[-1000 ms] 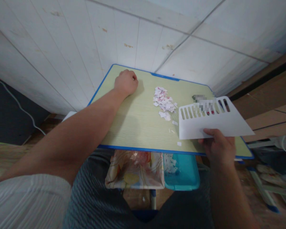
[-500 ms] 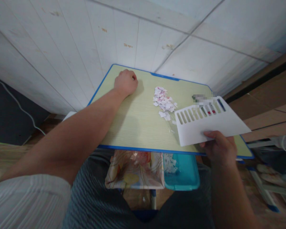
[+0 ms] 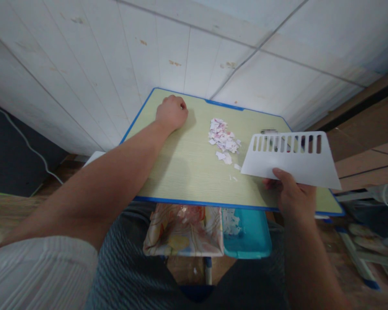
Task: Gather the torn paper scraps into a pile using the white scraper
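Head, right grip [image 3: 295, 194] pinching card [image 3: 297, 164] across blue edge [image 3: 338, 202], left fist [image 3: 172, 113] apart, contents hidden

White sheet [image 3: 291, 164], pink-tinged white scraps [image 3: 223, 137], pale yellow-green, blue-edged tabletop [image 3: 187, 163], turquoise tray [image 3: 254, 241]

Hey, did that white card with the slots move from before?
Yes: the left end of the white card now sits higher in view, farther from the table's near blue edge.
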{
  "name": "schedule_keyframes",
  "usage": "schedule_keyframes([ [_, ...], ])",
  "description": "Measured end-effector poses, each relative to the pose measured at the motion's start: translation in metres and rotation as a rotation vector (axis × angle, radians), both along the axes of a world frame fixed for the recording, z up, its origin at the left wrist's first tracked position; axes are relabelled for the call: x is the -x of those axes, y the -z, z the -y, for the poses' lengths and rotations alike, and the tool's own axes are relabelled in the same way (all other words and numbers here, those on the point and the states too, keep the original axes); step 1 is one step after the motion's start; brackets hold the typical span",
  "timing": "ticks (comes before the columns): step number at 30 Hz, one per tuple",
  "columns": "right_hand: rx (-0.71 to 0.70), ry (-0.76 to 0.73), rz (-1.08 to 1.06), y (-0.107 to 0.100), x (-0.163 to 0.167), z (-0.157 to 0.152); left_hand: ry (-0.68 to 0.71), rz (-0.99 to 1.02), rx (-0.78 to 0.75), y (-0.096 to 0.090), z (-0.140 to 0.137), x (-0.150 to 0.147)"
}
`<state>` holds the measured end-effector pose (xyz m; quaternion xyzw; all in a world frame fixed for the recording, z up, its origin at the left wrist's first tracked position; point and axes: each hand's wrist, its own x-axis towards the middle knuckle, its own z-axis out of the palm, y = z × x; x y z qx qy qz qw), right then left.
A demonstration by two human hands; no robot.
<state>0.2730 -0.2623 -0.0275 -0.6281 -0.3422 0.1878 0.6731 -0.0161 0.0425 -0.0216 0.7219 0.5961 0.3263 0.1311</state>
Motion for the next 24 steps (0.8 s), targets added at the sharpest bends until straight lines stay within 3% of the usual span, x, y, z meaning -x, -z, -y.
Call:
schedule_keyframes([
  [5, -0.059, -0.008, -0.060, -0.0017, 0.0002, -0.0026, 0.001, -0.028, -0.010, 0.0002, -0.0009, 0.0007],
  [10, 0.041, -0.029, 0.070, 0.0024, -0.0036, -0.0021, 0.026, -0.010, 0.009, -0.0029, 0.0004, 0.0028],
  [17, -0.043, 0.055, -0.064, 0.0043, -0.0048, -0.0024, 0.000, -0.032, -0.027, 0.0028, -0.0038, 0.0009],
  [24, -0.067, 0.084, 0.021, 0.0042, -0.0023, -0.0030, 0.015, -0.015, -0.022, 0.0033, -0.0052, 0.0025],
])
